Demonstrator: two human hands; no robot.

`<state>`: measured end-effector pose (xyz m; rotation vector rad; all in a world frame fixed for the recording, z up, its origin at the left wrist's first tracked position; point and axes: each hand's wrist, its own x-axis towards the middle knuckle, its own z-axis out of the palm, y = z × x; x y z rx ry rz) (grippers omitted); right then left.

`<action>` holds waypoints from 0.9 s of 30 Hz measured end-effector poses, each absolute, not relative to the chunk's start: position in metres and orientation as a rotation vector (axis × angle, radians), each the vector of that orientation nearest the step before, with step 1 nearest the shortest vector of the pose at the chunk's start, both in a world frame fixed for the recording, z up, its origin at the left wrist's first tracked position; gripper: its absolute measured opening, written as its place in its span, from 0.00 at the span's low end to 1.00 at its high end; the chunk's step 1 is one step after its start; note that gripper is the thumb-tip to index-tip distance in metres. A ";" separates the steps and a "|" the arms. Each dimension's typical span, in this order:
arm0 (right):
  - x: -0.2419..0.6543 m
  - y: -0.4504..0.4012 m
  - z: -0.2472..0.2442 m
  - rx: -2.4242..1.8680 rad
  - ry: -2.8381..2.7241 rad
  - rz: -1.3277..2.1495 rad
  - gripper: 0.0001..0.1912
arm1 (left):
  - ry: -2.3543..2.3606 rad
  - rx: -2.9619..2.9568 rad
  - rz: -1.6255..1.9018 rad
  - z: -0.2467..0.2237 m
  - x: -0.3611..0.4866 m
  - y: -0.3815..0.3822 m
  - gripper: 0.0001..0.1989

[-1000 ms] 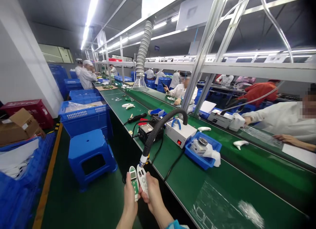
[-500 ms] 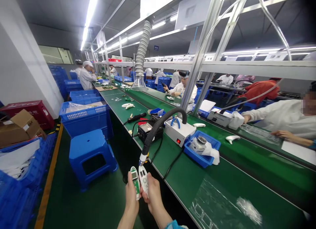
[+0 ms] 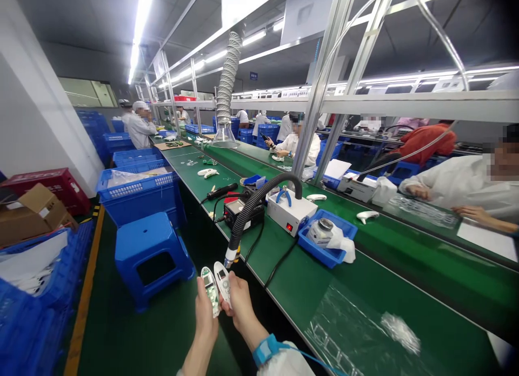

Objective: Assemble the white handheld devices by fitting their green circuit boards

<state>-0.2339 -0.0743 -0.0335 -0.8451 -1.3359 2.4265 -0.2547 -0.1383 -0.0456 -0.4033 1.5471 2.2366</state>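
My left hand [image 3: 206,311] is closed round a white casing half with a green circuit board [image 3: 210,294] and a small screen in it. In my right hand [image 3: 239,300] is the other white shell half [image 3: 223,283], which has a window and button openings. The two halves are held side by side, tilted, their lower ends close together. Just above the shell hangs the metal nozzle [image 3: 228,262] of a black corrugated hose [image 3: 248,206]. A blue wrist strap [image 3: 265,350] with a cord is round my right wrist.
On the green bench [image 3: 284,289] stand a white box with a red switch [image 3: 290,214], a black soldering station [image 3: 239,214] and a blue tray [image 3: 328,260]. Clear plastic bags [image 3: 344,322] lie nearer. A blue stool [image 3: 148,241] is at left. Co-workers sit across the bench.
Both hands with the two casing halves have moved slightly left in view, away from the hose nozzle. More of my right sleeve and the blue wrist strap now shows.
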 end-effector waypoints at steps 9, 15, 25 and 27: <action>-0.157 -0.075 -0.034 -0.730 -1.142 2.620 0.30 | 1.433 -0.454 2.158 -0.051 -0.195 -0.151 0.28; -0.097 -0.061 -0.015 -0.624 -0.864 2.708 0.32 | 1.173 -0.368 2.180 -0.028 -0.172 -0.145 0.29; -0.057 -0.053 0.005 -0.604 -0.836 2.763 0.28 | 1.259 -0.206 2.114 0.025 -0.152 -0.143 0.25; -0.054 -0.053 0.005 -0.602 -0.831 2.763 0.29 | 1.284 -0.202 2.090 0.028 -0.151 -0.145 0.27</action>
